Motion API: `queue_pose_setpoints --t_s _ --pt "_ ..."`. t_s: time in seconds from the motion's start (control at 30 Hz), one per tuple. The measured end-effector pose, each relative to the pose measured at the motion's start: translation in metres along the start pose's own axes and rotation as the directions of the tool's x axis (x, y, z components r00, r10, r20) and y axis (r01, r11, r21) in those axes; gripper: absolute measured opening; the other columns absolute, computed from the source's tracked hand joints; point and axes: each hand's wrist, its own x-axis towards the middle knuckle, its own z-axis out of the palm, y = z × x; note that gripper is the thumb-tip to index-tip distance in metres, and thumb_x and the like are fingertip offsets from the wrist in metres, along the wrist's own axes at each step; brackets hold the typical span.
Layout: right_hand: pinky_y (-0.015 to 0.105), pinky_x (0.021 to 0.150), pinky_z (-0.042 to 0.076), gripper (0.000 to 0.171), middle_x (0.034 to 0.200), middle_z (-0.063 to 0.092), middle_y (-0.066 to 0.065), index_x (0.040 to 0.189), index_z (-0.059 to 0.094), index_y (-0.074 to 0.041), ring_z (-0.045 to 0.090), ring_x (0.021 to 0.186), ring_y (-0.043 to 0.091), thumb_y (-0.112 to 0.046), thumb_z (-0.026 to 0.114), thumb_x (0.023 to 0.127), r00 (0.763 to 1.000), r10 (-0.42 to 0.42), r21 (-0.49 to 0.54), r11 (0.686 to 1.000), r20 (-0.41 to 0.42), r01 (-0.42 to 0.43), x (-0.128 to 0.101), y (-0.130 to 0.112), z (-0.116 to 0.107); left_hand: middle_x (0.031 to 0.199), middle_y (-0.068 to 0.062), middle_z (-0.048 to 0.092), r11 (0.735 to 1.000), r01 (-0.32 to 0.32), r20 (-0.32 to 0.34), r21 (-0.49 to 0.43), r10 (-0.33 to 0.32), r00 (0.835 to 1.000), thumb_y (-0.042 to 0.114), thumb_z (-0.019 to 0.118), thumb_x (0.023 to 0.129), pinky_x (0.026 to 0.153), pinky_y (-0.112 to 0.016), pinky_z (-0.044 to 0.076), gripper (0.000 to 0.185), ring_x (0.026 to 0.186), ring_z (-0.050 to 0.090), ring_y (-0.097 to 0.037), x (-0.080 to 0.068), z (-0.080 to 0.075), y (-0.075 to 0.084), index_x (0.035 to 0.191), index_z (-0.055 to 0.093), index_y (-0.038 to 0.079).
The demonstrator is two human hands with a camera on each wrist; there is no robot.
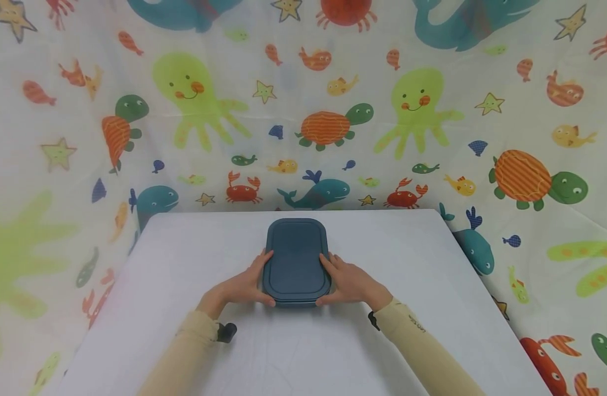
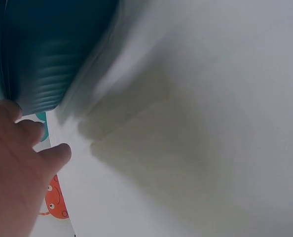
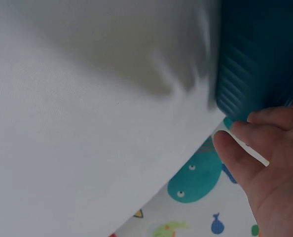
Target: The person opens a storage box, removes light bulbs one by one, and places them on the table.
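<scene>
On the table [image 1: 407, 341], mid-way across, sits one teal box [image 1: 296, 261], lid on. Both my arms reach forward: left hand [image 1: 244, 286] clasps its left side, right hand [image 1: 350, 283] its right, fingers curled along the edges, thumbs at the near corners. One white tabletop, with sea-creature cloth [image 1: 303, 110] hung all round.

Left hand [image 1: 246, 287] and right hand [image 1: 347, 283] face inward, fingers curled.
</scene>
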Motion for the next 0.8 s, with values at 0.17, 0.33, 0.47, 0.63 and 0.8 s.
queue_pose_setpoints --t_s 0.17,0.33,0.47,0.63,0.8 --pt "0.051 0.111 0.035 0.118 0.159 0.019 0.021 0.157 0.018 -0.01 0.025 0.144 0.038 -0.078 0.064 0.072 1.0 0.004 -0.006 1.0 -0.01 -0.004 0.003 -0.002 0.0 0.162 -0.015 -0.013 0.999 -0.001 -0.005 0.035 0.001 1.0 0.048 0.087 0.068 0.116 -0.06 0.013 0.13 0.148 -0.008 -0.037 0.002 -0.004 -0.003 0.158 -0.003 0.018" --pt "0.051 0.113 0.031 0.118 0.159 0.018 0.022 0.157 0.018 -0.008 0.019 0.146 0.039 -0.077 0.065 0.072 1.0 -0.002 -0.008 1.0 -0.02 0.001 0.007 -0.002 0.001 0.162 -0.016 -0.01 0.997 0.003 -0.005 0.08 -0.003 1.0 0.05 0.087 0.068 0.117 -0.061 0.007 0.131 0.148 -0.008 -0.04 0.005 -0.008 -0.004 0.158 -0.001 0.016" --pt "0.051 0.114 0.03 0.119 0.159 0.017 0.022 0.157 0.017 -0.008 0.018 0.146 0.039 -0.077 0.064 0.072 1.0 0.002 -0.007 1.0 -0.02 -0.002 0.01 -0.002 0.001 0.162 -0.017 -0.009 0.996 0.003 -0.006 0.085 -0.002 1.0 0.05 0.087 0.068 0.117 -0.061 0.004 0.13 0.148 -0.008 -0.04 0.006 -0.012 -0.007 0.158 -0.001 0.015" --pt "0.05 0.114 0.031 0.119 0.159 0.016 0.023 0.157 0.017 -0.007 0.018 0.146 0.039 -0.077 0.064 0.073 0.999 -0.008 -0.007 1.0 -0.035 0.008 0.015 -0.004 -0.002 0.162 -0.016 -0.01 0.996 0.005 -0.01 0.093 -0.004 1.0 0.052 0.086 0.067 0.116 -0.062 0.004 0.131 0.148 -0.008 -0.04 0.008 -0.017 -0.009 0.158 -0.002 0.016" --pt "0.05 0.115 0.029 0.119 0.159 0.016 0.024 0.156 0.017 -0.005 0.017 0.146 0.039 -0.076 0.064 0.074 0.998 -0.028 -0.008 1.0 -0.062 0.028 0.021 -0.006 -0.006 0.163 -0.015 -0.01 0.996 0.007 -0.035 0.088 -0.004 0.999 0.054 0.086 0.066 0.116 -0.062 0.006 0.131 0.148 -0.008 -0.039 0.009 -0.022 -0.012 0.158 -0.001 0.019"
